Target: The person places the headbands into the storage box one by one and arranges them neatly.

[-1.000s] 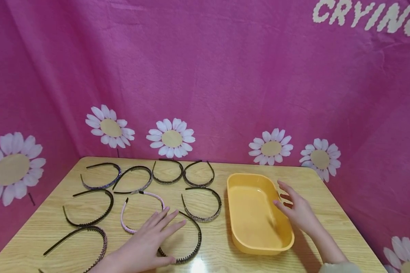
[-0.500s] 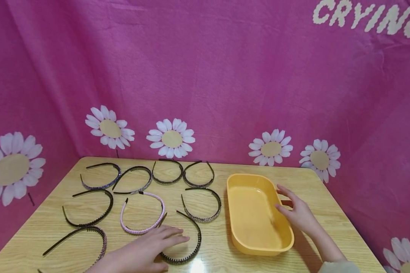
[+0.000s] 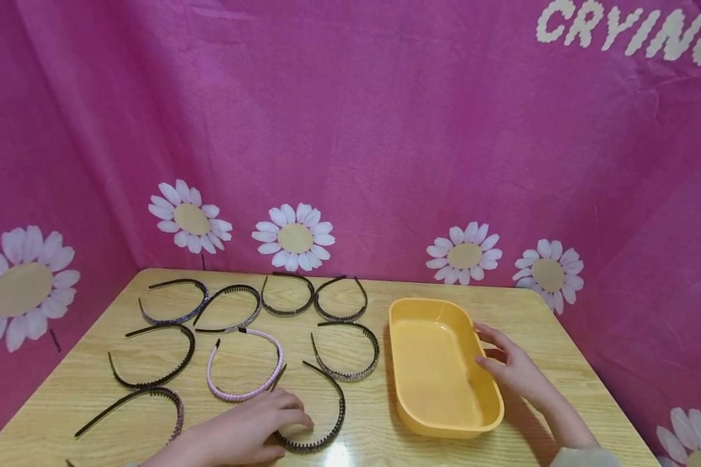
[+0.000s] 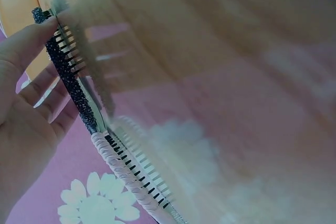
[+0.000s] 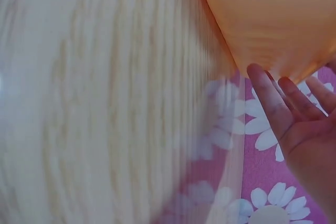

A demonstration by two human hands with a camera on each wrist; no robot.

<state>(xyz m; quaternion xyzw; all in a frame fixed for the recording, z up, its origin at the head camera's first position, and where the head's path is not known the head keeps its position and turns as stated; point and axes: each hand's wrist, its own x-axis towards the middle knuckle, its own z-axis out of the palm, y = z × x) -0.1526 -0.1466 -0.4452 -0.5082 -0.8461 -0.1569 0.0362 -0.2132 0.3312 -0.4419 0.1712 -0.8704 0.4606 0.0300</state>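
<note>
My left hand (image 3: pixel 251 425) is at the left side of a black toothed headband (image 3: pixel 340 418) lying near the table's front. In the left wrist view, the thumb and fingers pinch this glittery black headband (image 4: pixel 68 72). A pink wrapped headband (image 4: pixel 118 166) lies just beyond it, also visible as the pink headband (image 3: pixel 280 357) in the head view. On the right, my right hand (image 3: pixel 516 370) rests against the outer side of a yellow plastic tray (image 3: pixel 393 363). Its fingers are fairly straight, their tips touching the tray wall (image 5: pixel 262 35) in the right wrist view.
Several more headbands lie spread over the left half of the wooden table (image 3: pixel 362 428), including a glittery headband (image 3: pixel 376 350) beside the tray and a brownish headband (image 3: pixel 179 415) at front left. A pink daisy-printed cloth (image 3: pixel 362 162) stands behind the table and along its sides.
My left hand has drawn back from over the pink headband and curled its fingers onto the black one. The right hand has settled against the tray's side; the tray has hardly moved.
</note>
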